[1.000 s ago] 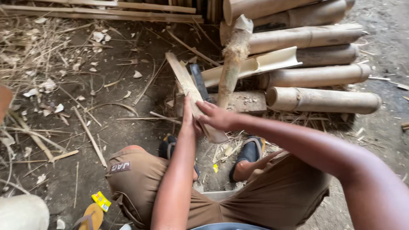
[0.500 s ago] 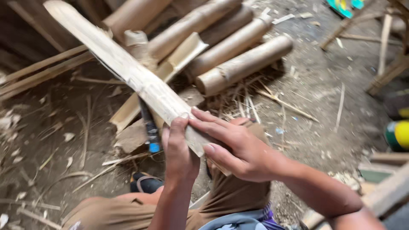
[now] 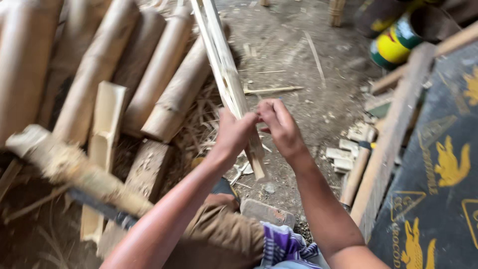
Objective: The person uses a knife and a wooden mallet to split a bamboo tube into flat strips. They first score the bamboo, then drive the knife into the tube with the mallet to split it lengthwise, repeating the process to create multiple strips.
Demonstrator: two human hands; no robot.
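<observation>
Item: split bamboo slat (image 3: pixel 225 74), pale, long, held nearly upright before me, its top running out of frame and its lower end hanging just above the dirt floor (image 3: pixel 308 99). My left hand (image 3: pixel 233 133) is wrapped tight around the slat from the left; my right hand (image 3: pixel 280 123) is closed on it from the right, fingers curled over the edge, the two hands touching each other. Nearby stock: whole bamboo poles (image 3: pixel 149 74) stacked at left, a short split trough piece (image 3: pixel 107 119) leaning on them, a flat wooden block (image 3: pixel 144 174) below. A rough wooden club (image 3: pixel 69 172) lies blurred in the near left foreground. At right, a timber plank (image 3: pixel 398 129) and a dark printed sheet (image 3: pixel 438 164); a yellow-green can (image 3: pixel 398 45) beyond. Hazards, as I judge them: the slat's raw split edges could cut or splinter my palms if it slides through my grip; the long top could swing and knock the stacked poles.
</observation>
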